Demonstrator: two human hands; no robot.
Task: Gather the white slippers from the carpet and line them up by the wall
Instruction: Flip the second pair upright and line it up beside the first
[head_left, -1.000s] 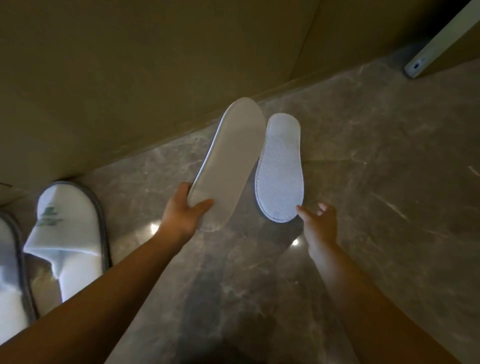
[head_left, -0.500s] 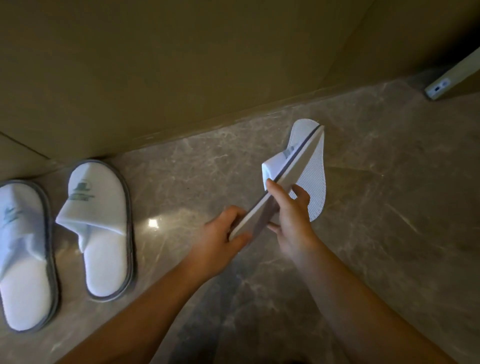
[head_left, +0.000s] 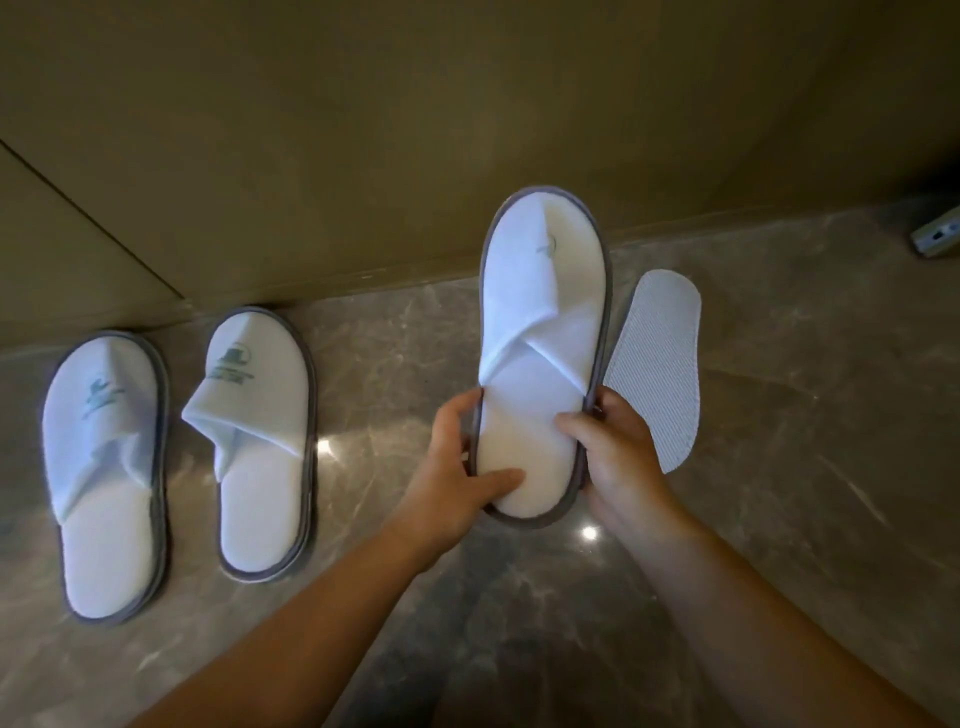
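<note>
A white slipper with a grey rim (head_left: 540, 332) is held face up above the marble floor, toe toward the wall. My left hand (head_left: 462, 467) grips its heel from the left and my right hand (head_left: 618, 457) grips it from the right. Just to its right another white slipper (head_left: 657, 364) lies sole up on the floor, partly hidden behind my right hand. Two more white slippers (head_left: 106, 467) (head_left: 262, 431) stand side by side on the floor at the left, toes against the wall.
The tan wall (head_left: 467, 130) runs across the top with a panel seam at the left. Grey marble floor (head_left: 805, 467) fills the rest. A pale metal door fitting (head_left: 935, 236) sits at the right edge by the wall.
The held slipper has been turned from edge-on to face up, with both hands on its heel. The view has shifted so both placed slippers show fully at the left.
</note>
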